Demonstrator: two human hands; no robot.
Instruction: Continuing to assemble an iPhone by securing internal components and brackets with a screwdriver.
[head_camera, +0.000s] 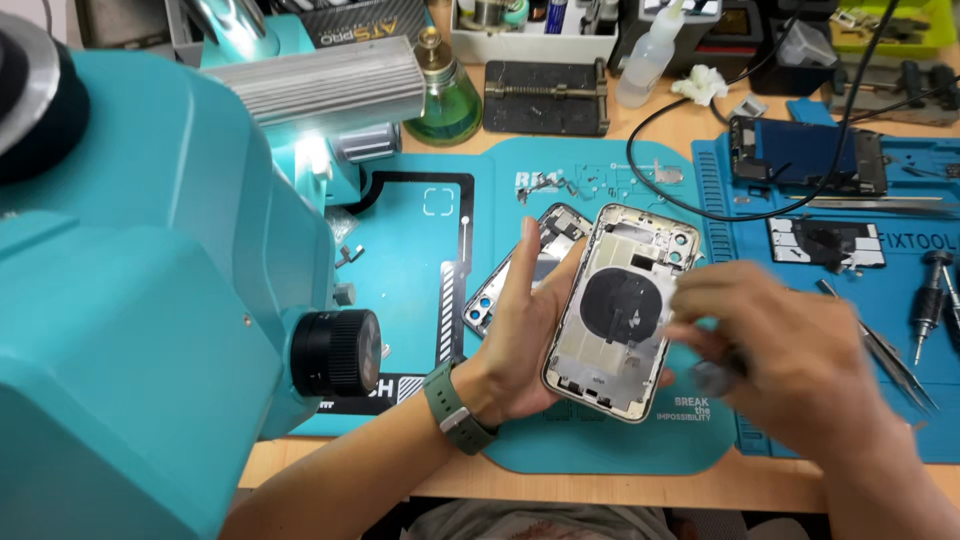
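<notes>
Wooden tabletop (690, 120) under teal mats (420, 240) carried our work, with the microscope (150, 280) filling the left of the frame. Our left hand (525, 330) cupped the opened phone shell (620, 310) at centre, fingers wrapped behind its edge. Our right hand (790, 350) was blurred at the shell's right side; whether it pinched anything we could not tell. We judged a steady, tilted shell would help. Tweezers (885, 350) lay right.
</notes>
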